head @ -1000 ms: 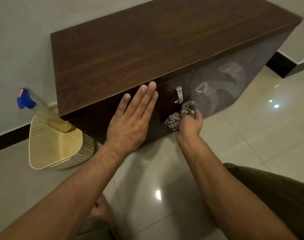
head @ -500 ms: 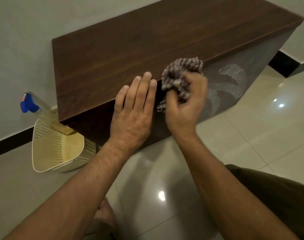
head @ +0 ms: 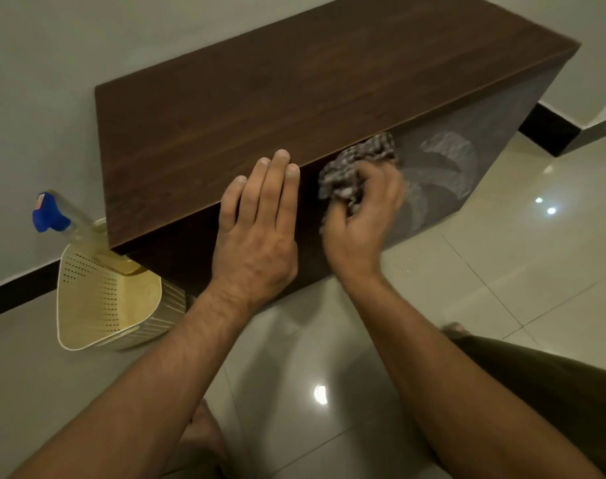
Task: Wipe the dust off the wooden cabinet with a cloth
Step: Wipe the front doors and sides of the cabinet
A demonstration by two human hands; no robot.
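Tiled floor (head: 502, 271), dusty wooden cabinet (head: 277, 98).

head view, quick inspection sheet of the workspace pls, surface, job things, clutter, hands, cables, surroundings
surface: wooden cabinet top is bare dark wood; right part of the front shows pale dust with curved wiped streaks
job's things: checked cloth bunched against the front, just under the top edge
clutter: cream perforated basket on the floor at the cabinet's left end, holding a spray bottle with a blue head
grippers: left hand flat and open against the front; right hand gripping the cloth
cables: nothing seen
surroundings: glossy tiled floor, pale wall with black skirting
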